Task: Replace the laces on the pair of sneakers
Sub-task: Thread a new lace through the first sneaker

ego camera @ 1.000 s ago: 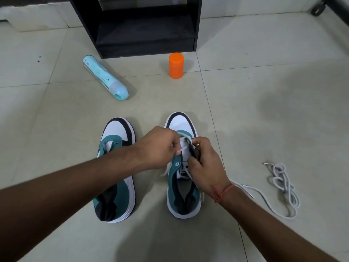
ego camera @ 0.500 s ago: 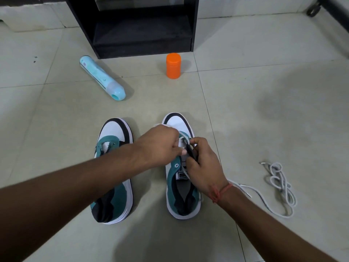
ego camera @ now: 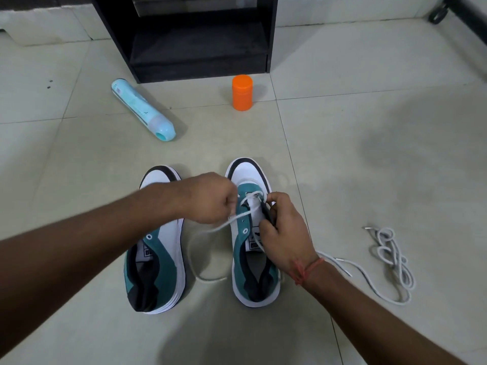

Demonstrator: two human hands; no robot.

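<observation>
2 teal, white and black sneakers stand side by side on the tiled floor (ego camera: 342, 159), toes pointing away from the person. The right sneaker (ego camera: 251, 254) is the landmark here. Over its front eyelets, the left hand (ego camera: 210, 197) is curled closed, pinching a white lace (ego camera: 237, 216) that crosses the shoe's lowest eyelets and trails down between the 2 shoes in a loose loop, its tip lying on the floor just left of the right sneaker. The right hand (ego camera: 283, 230) rests on the right side of that shoe's throat, thumb and fingers pressed together on the eyelet edge and the lace there; a red thread circles its wrist. The left sneaker (ego camera: 158, 259) sits just left of the right sneaker, its eyelets bare. To the right of the right sneaker, well apart, a second white lace (ego camera: 390, 259) lies bunched on the floor. Beyond the right sneaker's toe stands an orange container (ego camera: 242, 93), upright; left of that lies a pale blue bottle (ego camera: 142, 109) on its side, and behind both is a black cabinet (ego camera: 195, 35).
</observation>
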